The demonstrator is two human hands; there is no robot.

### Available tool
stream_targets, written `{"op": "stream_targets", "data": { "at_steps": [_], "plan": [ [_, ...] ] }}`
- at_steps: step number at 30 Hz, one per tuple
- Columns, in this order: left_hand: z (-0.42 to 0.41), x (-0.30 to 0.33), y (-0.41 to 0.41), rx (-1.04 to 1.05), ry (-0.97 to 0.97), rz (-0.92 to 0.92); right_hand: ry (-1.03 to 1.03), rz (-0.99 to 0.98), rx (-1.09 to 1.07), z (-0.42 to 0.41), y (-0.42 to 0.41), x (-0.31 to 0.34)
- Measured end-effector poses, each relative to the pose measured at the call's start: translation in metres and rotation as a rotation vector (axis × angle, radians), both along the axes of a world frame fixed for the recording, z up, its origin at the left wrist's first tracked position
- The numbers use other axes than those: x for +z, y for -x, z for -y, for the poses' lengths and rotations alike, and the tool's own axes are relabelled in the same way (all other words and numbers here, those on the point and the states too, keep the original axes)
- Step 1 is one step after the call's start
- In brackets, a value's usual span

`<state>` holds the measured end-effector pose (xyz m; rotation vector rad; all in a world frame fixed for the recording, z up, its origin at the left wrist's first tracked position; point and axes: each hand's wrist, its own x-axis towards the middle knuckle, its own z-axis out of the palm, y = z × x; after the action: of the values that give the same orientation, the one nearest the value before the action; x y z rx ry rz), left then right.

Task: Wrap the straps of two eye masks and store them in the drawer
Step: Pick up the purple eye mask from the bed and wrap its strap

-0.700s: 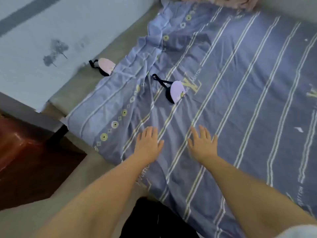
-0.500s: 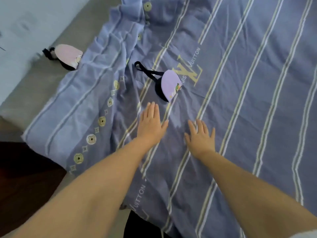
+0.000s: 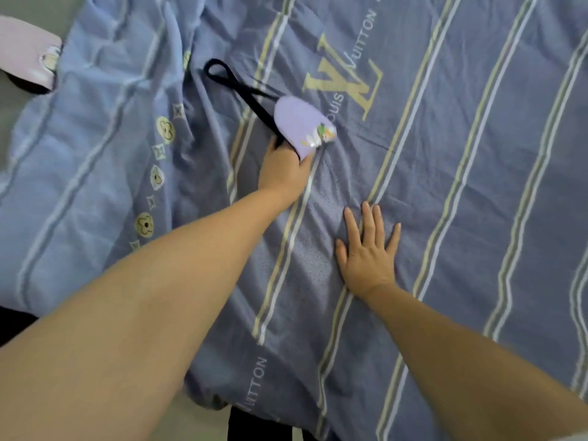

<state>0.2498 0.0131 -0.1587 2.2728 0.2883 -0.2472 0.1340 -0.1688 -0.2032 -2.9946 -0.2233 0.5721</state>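
A lilac eye mask (image 3: pixel 300 124), folded, lies on the striped blue bedsheet (image 3: pixel 477 186) near the middle. Its black strap (image 3: pixel 235 85) trails up and to the left in a loop. My left hand (image 3: pixel 284 168) reaches under the mask's near edge, fingers hidden beneath it and the thumb on the mask. My right hand (image 3: pixel 369 249) rests flat on the sheet, fingers spread, below and right of the mask. A second eye mask (image 3: pixel 27 57), pink with a black underside, lies at the far left edge on the bare mattress. No drawer shows.
The sheet is rumpled in folds at the upper left. Grey mattress (image 3: pixel 12 128) shows at the left beyond the sheet's edge. A dark gap (image 3: pixel 261 424) lies at the bed's near edge at the bottom.
My left hand moved forward from the sheet to the lilac mask and took hold of its near edge. My head came closer to the bed. The right hand stayed flat.
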Motion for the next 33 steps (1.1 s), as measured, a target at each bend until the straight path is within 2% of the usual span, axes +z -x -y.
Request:
{"op": "stream_targets", "data": {
  "at_steps": [3, 4, 6, 8, 12, 16, 18, 20, 23, 26, 27, 30, 33],
  "plan": [
    [-0.008, 0.036, 0.034, 0.06, 0.23, -0.179, -0.024, -0.191, -0.012, 0.0, -0.012, 0.019],
    [-0.01, 0.051, 0.045, 0.106, 0.316, -0.219, -0.094, -0.269, -0.052, -0.002, -0.02, 0.032],
    [-0.016, 0.088, 0.071, 0.19, 0.428, -0.293, -0.372, -0.387, -0.199, -0.007, -0.032, 0.076],
    [-0.023, 0.125, 0.096, 0.218, 0.532, -0.333, -0.615, -0.324, -0.234, -0.016, -0.036, 0.131],
    [-0.04, 0.206, 0.124, 0.144, 0.778, -0.292, -0.866, -0.138, -0.034, -0.029, -0.031, 0.249],
    [-0.053, 0.283, 0.135, -0.022, 0.875, -0.269, -1.182, -0.228, -0.005, -0.028, -0.009, 0.341],
    [-0.054, 0.316, 0.139, -0.154, 0.905, -0.261, -1.174, -0.251, 0.073, -0.027, 0.0, 0.374],
    [-0.055, 0.35, 0.138, -0.235, 0.867, -0.209, -1.075, -0.152, 0.163, -0.025, 0.006, 0.404],
    [-0.053, 0.389, 0.133, -0.236, 0.619, -0.014, -0.956, 0.09, 0.178, -0.019, 0.007, 0.441],
    [-0.047, 0.415, 0.129, -0.148, 0.381, 0.275, -1.018, 0.119, 0.149, -0.015, 0.007, 0.469],
    [-0.044, 0.422, 0.13, -0.127, 0.381, 0.336, -1.08, 0.085, 0.144, -0.014, 0.007, 0.478],
    [-0.03, 0.442, 0.139, -0.147, 0.621, 0.319, -1.246, 0.067, 0.136, -0.015, 0.011, 0.501],
    [-0.01, 0.45, 0.148, -0.098, 0.798, 0.432, -1.422, 0.114, 0.047, -0.023, 0.015, 0.514]
  ]
}}
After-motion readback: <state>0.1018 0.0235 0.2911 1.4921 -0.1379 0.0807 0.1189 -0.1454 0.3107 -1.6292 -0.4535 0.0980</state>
